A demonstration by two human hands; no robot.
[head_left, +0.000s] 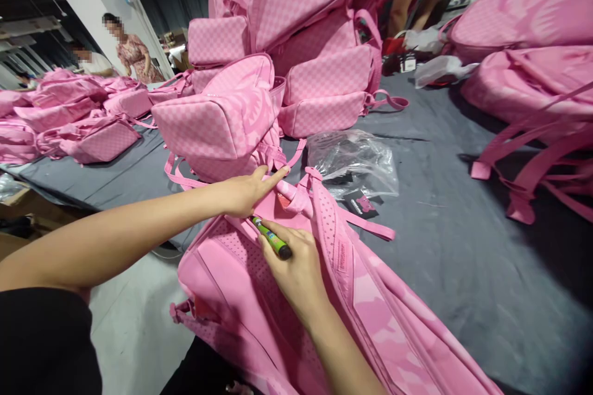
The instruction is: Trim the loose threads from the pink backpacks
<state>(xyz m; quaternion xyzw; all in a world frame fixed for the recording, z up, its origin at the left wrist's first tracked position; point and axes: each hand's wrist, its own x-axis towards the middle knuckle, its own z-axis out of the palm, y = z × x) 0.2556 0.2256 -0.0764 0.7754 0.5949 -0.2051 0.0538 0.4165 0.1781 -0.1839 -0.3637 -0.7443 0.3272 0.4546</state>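
Two hands: both at work on the nearest pink backpack (210, 271), close together near its top edge.
Left hand (250, 191): laid across the top of the backpack, one finger stretched out, others bent or out of sight; whether they pinch the fabric, I cannot tell.
Right hand (296, 262): fingers closed round a green pen (272, 236), thumb and fingertips along its barrel.
Green pen: slanted, dark end towards the wearer, other end close to the left hand; its very tip is too small to make out.
Nearest backpack: back panel up at the near side of the grey-covered table (440, 253), its shoulder strap (341, 253) with a small patch running down to the right of the right hand.
Step in hand: judging by the grip, careful pen work along the seam at the top of the back panel.
Next move: seems to call for the left hand to keep the cloth flat and the pen end to stay on one small spot, clear of the fingers.
Beside it: a clear plastic bag (354, 157) and a dark tag (361, 203) lie just past the strap.
Further off: a heap of pink backpacks (199, 126) ahead, more at the right (528, 68), and a person in a patterned dress (136, 55) in the background.
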